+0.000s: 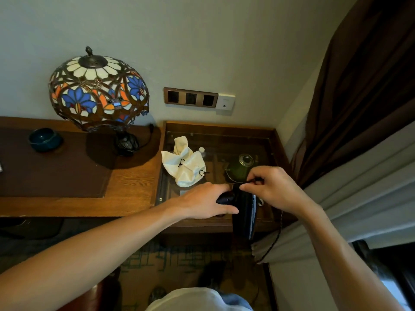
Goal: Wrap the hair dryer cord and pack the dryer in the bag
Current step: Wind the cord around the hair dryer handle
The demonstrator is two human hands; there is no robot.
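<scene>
Holding the black hair dryer (244,212) at the near edge of the glass-topped table (265,140), the left hand (206,202) wraps around its left end. The right hand (272,187) pinches the thin black cord (251,181) (fingers closed tight on it). The white bag (185,164) lies crumpled farther back, to the left.

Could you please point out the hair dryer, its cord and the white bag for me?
hair dryer (246,212): head view, on the dark glossy body below the hands.
cord (272,245): head view, on the stretch hanging past the table edge.
white bag (187,162): head view, on the crumpled cloth middle.
</scene>
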